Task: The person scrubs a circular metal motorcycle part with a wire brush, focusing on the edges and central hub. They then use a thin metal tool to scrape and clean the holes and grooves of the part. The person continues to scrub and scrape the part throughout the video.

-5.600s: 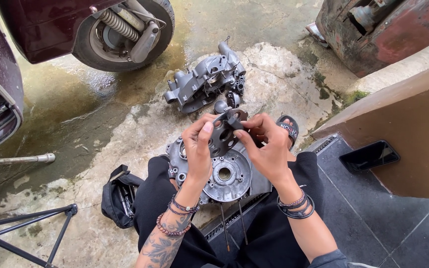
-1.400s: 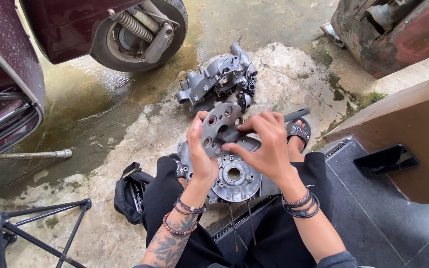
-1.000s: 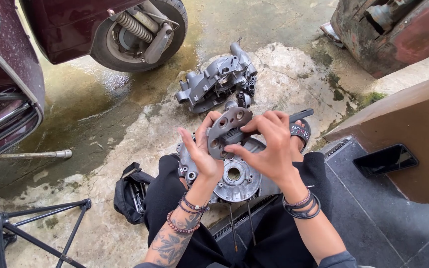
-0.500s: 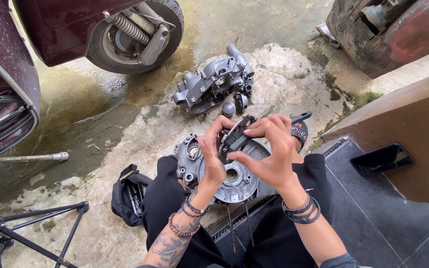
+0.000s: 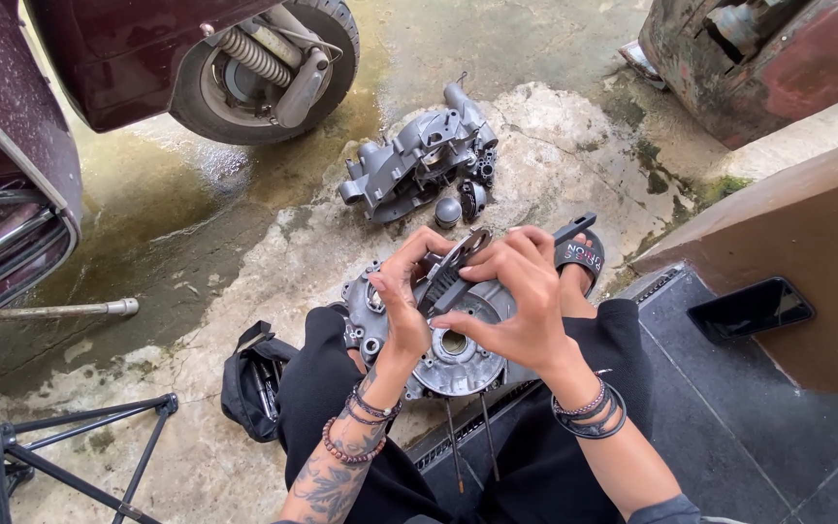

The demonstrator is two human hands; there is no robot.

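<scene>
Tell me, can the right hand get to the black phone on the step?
Probably yes. The right hand is busy holding the metal plate, but the phone lies uncovered on the step on that same side.

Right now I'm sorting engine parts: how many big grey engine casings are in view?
2. One casing lies on the concrete ahead; the other casing rests under both hands, partly covered. More may be hidden.

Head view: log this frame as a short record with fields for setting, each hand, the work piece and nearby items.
setting: wet concrete ground beside a maroon scooter
left hand: grips a flat dark metal plate
right hand: fingers on the same plate's other side
work piece: round grey engine case half, lying between the knees below the plate
nearby: second grey engine casing on the ground ahead; black tool pouch; dark phone on the step
</scene>
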